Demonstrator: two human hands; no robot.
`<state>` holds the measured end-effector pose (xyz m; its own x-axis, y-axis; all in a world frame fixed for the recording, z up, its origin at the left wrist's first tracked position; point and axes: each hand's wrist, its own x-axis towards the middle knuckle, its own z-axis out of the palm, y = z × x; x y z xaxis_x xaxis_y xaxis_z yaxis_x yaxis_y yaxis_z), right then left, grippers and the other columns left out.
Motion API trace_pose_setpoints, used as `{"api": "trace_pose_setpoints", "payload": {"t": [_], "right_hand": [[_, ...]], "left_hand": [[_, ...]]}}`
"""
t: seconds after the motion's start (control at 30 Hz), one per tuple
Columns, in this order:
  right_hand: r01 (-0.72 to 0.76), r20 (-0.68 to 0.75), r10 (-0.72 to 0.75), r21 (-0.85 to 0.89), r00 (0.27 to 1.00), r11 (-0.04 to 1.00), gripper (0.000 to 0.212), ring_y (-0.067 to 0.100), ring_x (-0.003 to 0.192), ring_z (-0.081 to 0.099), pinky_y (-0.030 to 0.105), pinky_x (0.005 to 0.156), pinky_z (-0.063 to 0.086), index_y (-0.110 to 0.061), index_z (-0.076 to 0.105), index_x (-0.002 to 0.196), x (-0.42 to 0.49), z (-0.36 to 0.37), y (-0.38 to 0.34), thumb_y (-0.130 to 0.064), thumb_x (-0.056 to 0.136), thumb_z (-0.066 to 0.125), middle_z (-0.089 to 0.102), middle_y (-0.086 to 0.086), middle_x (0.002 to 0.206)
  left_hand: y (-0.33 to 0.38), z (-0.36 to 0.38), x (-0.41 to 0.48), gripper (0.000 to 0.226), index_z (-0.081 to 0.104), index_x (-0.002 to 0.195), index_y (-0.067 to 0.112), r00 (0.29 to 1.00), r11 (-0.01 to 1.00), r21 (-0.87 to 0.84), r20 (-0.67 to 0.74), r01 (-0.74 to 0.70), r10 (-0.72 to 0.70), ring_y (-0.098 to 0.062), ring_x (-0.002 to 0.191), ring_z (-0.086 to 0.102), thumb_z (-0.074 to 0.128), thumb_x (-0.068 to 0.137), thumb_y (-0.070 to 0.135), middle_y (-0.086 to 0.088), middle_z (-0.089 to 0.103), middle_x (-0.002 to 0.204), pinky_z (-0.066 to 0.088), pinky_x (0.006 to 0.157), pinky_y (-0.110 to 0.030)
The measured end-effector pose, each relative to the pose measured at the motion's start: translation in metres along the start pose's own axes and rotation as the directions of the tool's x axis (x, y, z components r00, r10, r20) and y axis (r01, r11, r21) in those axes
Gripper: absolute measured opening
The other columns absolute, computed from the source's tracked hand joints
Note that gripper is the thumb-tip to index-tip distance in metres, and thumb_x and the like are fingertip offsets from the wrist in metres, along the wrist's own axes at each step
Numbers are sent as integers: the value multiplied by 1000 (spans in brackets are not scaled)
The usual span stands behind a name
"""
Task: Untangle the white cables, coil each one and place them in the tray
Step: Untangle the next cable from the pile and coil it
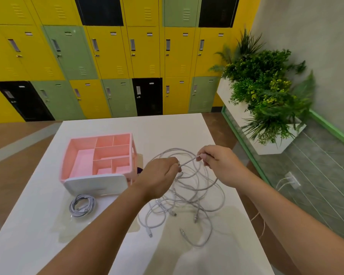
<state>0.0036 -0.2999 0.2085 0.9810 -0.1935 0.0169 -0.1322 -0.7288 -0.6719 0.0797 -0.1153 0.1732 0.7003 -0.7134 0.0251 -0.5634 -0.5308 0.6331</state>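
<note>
So both arms come in from the near edge of the white table [167,126] and meet just to the right of the pink tray [67,155]. The left hand [160,172] is the one closer to the tray, hovering just off its right wall. The back of the hand faces up, the wrist is bent a little, and the fingers are curled in and pinching a white strand at the tips. The right hand [219,163] is further right of the tray, knuckles up too, with thumb and forefinger pinched on the same strand and the other fingers curled loosely underneath. Between them a short stretch of cable [188,162] runs fairly straight, lifted off the table and sloping up toward the right hand. Under and around both hands is the tangle of white cables [195,197], its loops sprawling right of the tray and toward the near side, with a few plug ends lying loose on the table. One coiled cable [82,205] lies neatly on the table just in front of the tray's white front panel, not inside it. A small purple thing [139,170] peeks out at the tray's right side, mostly hidden by the left hand, so no idea what it is. Behind the tray there's a wall of yellow, green and black lockers [107,56], and a planter [266,92] well off to its right.
</note>
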Motion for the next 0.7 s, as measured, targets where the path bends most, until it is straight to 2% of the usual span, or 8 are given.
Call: {"api": "trace_pose_setpoints", "payload": {"t": [0.07,0.13,0.2,0.27,0.37,0.5,0.57,0.7], "right_hand": [[17,3,-17,-30,1000,999,25,8,71,50,29,66,40,-23,62,84,1,1,-1,-17,100,44,56,-8,73],[50,-2,-50,-59,999,997,24,11,76,53,33,70,43,-25,62,86,3,-1,-2,-19,100,44,59,-7,77],[94,-17,-96,-98,995,991,21,12,81,55,35,74,46,-23,67,94,5,-3,1,-20,99,46,62,-7,83],[161,-67,-179,-219,982,962,17,13,84,53,31,74,45,-21,70,98,8,-5,7,-24,97,53,61,-11,85],[268,-179,-375,-435,910,859,12,19,75,49,31,63,43,-20,74,92,10,-7,14,-27,89,65,58,-6,83],[326,-211,-456,-454,865,829,12,17,66,51,33,49,46,-16,74,94,10,-9,10,-24,88,68,50,-1,82],[323,-215,-472,-492,855,808,11,16,63,46,31,46,43,-15,74,92,9,-10,7,-24,86,70,46,-1,79],[267,-182,-449,-593,875,760,10,19,56,38,32,38,39,-12,74,85,11,-6,6,-21,83,74,39,2,75]], "left_hand": [[0,-3,-2,50,63,90,14,1000,999,-34,13,15,-15,-12,82,57,26,96,46,6,65,84,47,79,-37],[0,-6,-5,42,63,88,16,999,993,-112,16,42,-41,-5,76,55,33,102,41,10,61,76,44,73,-29],[1,-10,-8,35,64,87,20,997,978,-198,7,72,-72,-3,78,54,37,103,35,11,60,77,42,73,-26],[3,-13,-9,36,66,86,19,996,976,-202,25,84,-81,-2,80,54,38,102,36,11,62,79,42,74,-26],[7,-15,-7,38,68,88,20,995,989,-130,79,71,-61,-7,81,57,39,102,39,6,65,82,45,79,-31],[6,-16,-5,38,69,96,22,987,994,-79,145,76,-64,-11,98,58,36,102,40,5,67,102,45,89,-31],[7,-16,-6,39,68,95,22,989,992,-103,138,77,-62,-7,94,57,35,103,39,8,66,97,44,85,-27],[15,-15,-7,39,65,86,20,997,981,-189,58,50,-40,10,72,49,35,103,36,15,55,74,35,70,-18]]}}
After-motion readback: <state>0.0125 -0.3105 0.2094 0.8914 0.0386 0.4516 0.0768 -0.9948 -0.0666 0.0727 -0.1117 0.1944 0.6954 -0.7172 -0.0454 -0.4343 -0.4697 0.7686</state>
